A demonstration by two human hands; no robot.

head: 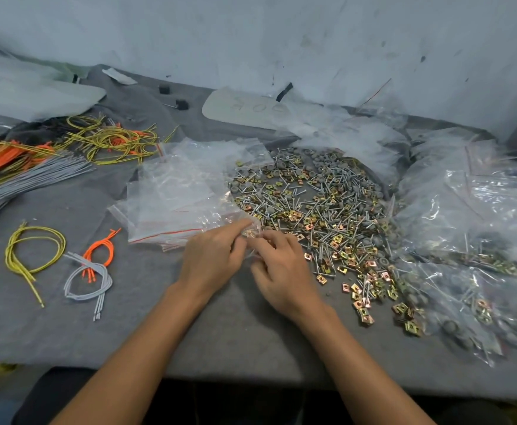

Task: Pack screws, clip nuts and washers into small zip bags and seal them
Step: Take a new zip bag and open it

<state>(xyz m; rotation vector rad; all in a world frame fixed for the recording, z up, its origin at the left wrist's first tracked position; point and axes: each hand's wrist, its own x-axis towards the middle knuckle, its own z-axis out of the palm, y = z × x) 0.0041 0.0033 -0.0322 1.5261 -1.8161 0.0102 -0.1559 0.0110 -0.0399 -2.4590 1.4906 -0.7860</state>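
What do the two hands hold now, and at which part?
The left hand and the right hand pinch one small clear zip bag between them, each at its own side; the exact edge is unclear.

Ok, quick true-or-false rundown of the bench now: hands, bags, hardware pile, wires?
The left hand and right hand both pinch one small zip bag. True.
The hardware pile lies left of the empty bags. False: the pile lies to their right.
Filled bags lie right of the pile. True.
The left hand holds the yellow-green wire loop. False: the loop lies on the grey cloth, apart from both hands.
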